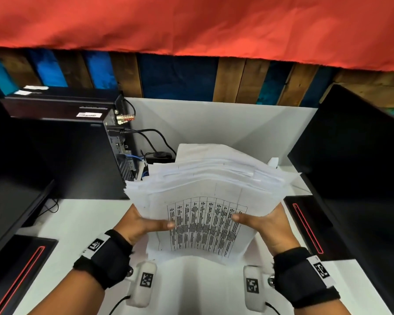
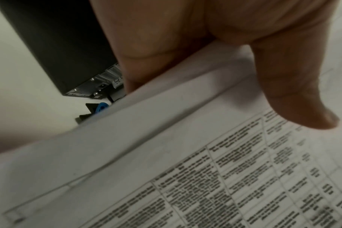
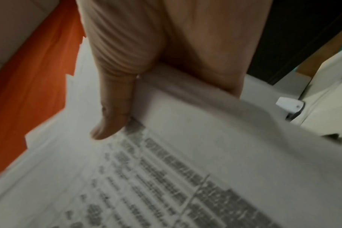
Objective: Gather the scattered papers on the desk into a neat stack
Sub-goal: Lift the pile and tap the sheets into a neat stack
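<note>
The left hand point(image 1: 139, 223) pinches the left edge of the papers point(image 1: 205, 192), thumb on top of the printed sheet, fingers hidden beneath; the bundle lies between the 2 hands, lifted off the white table point(image 1: 82, 221), its long axis running away from the person and its far edges fanned unevenly (not yet squared); the right hand point(image 1: 266, 226) pinches the right edge likewise; both look equally near, so squaring likely needs both.
</note>
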`<state>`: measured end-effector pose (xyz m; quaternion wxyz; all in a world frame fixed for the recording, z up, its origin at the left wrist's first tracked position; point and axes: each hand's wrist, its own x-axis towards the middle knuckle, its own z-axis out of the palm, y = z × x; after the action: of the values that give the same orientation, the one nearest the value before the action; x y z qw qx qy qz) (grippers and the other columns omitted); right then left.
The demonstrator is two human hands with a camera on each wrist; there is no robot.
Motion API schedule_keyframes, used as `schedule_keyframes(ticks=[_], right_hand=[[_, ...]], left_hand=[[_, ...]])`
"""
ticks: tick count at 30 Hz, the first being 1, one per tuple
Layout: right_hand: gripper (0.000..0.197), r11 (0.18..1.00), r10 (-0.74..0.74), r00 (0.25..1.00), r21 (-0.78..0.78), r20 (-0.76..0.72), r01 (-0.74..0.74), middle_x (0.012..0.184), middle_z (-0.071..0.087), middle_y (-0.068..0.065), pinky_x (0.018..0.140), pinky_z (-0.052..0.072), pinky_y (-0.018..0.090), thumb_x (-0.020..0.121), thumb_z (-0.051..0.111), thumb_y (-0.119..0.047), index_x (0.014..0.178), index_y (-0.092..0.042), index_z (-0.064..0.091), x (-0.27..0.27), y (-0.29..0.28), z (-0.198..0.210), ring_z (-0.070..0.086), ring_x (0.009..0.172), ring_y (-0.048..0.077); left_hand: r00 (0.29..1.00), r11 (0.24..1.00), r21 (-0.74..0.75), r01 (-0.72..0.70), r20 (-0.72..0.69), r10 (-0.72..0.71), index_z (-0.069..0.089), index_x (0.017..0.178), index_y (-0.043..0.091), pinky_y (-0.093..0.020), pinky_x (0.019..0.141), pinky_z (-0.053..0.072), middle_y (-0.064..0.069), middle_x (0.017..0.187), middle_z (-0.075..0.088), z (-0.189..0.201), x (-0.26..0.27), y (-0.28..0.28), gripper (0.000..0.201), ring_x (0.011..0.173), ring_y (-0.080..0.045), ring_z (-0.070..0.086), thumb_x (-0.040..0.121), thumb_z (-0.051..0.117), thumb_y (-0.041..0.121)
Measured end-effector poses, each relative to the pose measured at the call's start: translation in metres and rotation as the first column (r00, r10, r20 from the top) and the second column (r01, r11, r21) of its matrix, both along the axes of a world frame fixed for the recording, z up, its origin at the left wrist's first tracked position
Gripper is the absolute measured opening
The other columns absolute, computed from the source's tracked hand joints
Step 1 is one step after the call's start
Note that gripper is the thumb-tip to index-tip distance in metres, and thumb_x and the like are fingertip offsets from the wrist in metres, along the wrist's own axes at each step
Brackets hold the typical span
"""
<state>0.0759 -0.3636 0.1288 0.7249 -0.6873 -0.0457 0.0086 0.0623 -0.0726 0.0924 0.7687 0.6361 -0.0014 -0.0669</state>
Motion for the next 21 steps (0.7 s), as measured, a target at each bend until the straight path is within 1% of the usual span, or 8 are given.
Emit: schedule_keyframes(ticks=[3,6,8,11,13,16,19,21], right_hand=[[0.080,0.989,-0.149,0.986,0.031,0.080,0.147,0.112,0.071,0.011,0.087,0.057,0.040,0.048,0.089,0.002,0.120,-0.009,0.056,-0.004,0.007,0.000,0.069,0.105,0.023],[0.089,0.953,-0.301,0.948,0.019,0.098,0.301,0.111,0.063,-0.001,0.081,0.057,0.019,0.039,0.090,-0.011,0.113,-0.023,0.042,-0.010,0.011,0.005,0.066,0.099,0.000],[0.097,0.949,-0.313,0.937,0.025,0.157,0.313,0.116,0.057,-0.005,0.082,0.054,0.013,0.043,0.088,-0.010,0.122,-0.023,0.033,-0.014,0.015,0.010,0.063,0.099,-0.009],[0.093,0.956,-0.294,0.924,0.062,0.243,0.288,0.125,0.056,-0.002,0.092,0.055,0.030,0.058,0.083,-0.012,0.133,-0.024,0.029,-0.015,0.017,0.015,0.061,0.113,0.008],[0.078,0.966,-0.257,0.939,0.042,0.228,0.255,0.121,0.060,-0.006,0.095,0.053,0.042,0.067,0.078,-0.018,0.132,-0.021,0.034,-0.015,0.019,0.019,0.063,0.112,0.012],[0.063,0.965,-0.243,0.924,-0.022,0.297,0.261,0.110,0.062,-0.021,0.092,0.055,0.038,0.073,0.077,-0.022,0.124,-0.023,0.041,-0.018,0.022,0.025,0.064,0.106,0.007],[0.072,0.963,-0.227,0.920,-0.065,0.320,0.261,0.119,0.060,-0.013,0.097,0.052,0.043,0.077,0.076,-0.020,0.136,-0.018,0.035,-0.016,0.023,0.026,0.061,0.113,0.009],[0.087,0.953,-0.250,0.912,-0.085,0.326,0.291,0.128,0.053,-0.006,0.101,0.049,0.043,0.074,0.079,-0.019,0.143,-0.025,0.026,-0.016,0.020,0.026,0.056,0.119,0.007]], left_hand=[[1.000,1.000,-0.004,-0.003,0.003,0.003,0.067,0.109,0.013,-0.031,0.086,0.057,-0.010,0.107,0.075,0.001,0.002,-0.002,0.087,0.103,-0.023,0.070,0.028,0.097,0.024],[1.000,1.000,0.000,-0.003,0.003,0.003,0.066,0.110,0.012,-0.031,0.084,0.057,-0.010,0.107,0.075,0.002,0.001,0.002,0.089,0.103,-0.024,0.070,0.027,0.097,0.024],[1.000,1.000,0.016,-0.003,0.004,0.003,0.065,0.112,0.011,-0.029,0.083,0.058,-0.009,0.108,0.074,0.001,0.000,0.002,0.092,0.103,-0.023,0.070,0.027,0.097,0.024],[1.000,1.000,0.009,-0.006,-0.010,0.006,0.066,0.110,0.012,-0.026,0.079,0.058,-0.008,0.105,0.075,-0.001,0.001,0.000,0.092,0.100,-0.021,0.071,0.024,0.097,0.025],[1.000,1.000,0.017,0.009,-0.015,-0.009,0.067,0.110,0.012,-0.027,0.081,0.058,-0.009,0.106,0.075,0.000,0.002,-0.002,0.090,0.102,-0.023,0.070,0.026,0.097,0.024],[1.000,0.999,0.034,0.014,-0.027,-0.013,0.066,0.111,0.014,-0.030,0.087,0.057,-0.008,0.108,0.074,0.002,0.000,-0.003,0.090,0.104,-0.021,0.070,0.027,0.097,0.025],[0.999,0.999,0.054,0.003,-0.043,-0.001,0.065,0.114,0.012,-0.041,0.095,0.052,-0.009,0.110,0.074,0.001,0.002,-0.002,0.092,0.106,-0.023,0.069,0.028,0.097,0.026],[0.998,0.999,0.053,-0.001,-0.057,0.004,0.065,0.114,0.011,-0.046,0.099,0.048,-0.009,0.109,0.074,-0.001,0.002,-0.002,0.091,0.106,-0.023,0.069,0.029,0.097,0.026]])
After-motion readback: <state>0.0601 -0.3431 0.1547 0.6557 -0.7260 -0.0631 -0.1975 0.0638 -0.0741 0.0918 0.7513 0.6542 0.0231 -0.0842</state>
